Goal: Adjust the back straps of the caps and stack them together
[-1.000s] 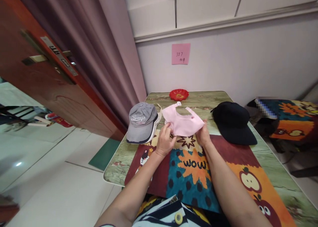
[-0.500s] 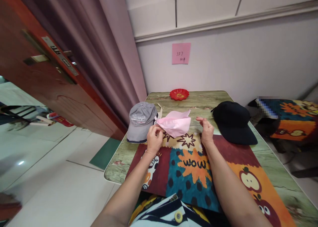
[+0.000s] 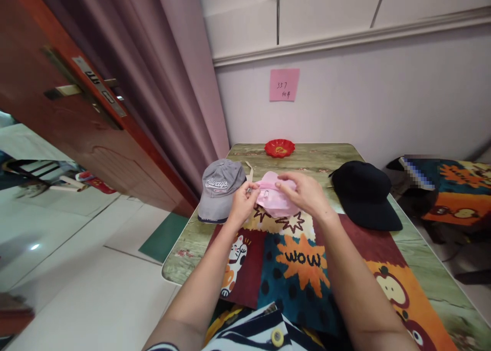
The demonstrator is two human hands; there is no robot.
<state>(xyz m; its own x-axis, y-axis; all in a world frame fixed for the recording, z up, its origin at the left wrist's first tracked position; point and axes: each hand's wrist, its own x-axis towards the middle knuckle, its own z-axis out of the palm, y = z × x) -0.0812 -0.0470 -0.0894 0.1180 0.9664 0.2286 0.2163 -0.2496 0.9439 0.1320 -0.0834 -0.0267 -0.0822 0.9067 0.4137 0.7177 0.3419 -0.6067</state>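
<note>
Pink cap (image 3: 280, 207): between my two hands, over the patterned mat (image 3: 251, 269) on the table (image 3: 180, 254); I can't tell whether its underside touches the mat.
Weight and cloth: I judge it light and thin, soft enough to fold or cave in under a firm squeeze; not fragile, and I expect little slip.
Left hand (image 3: 241, 205): thumb and fingertips pinch the cap's left edge, close beside the grey cap (image 3: 220, 184).
Right hand (image 3: 307, 192): thumb and fingers rest against the cap's upper right side; how firmly they grip I can't tell from here.
Small rectangular fitting (image 3: 266, 193): perhaps a buckle or tag, too small for me to read.
Where to hold: I'd favour opposite edges, pinched lightly, so the cloth spreads instead of crumpling.
Black cap (image 3: 360, 190): well apart, to the right.
</note>
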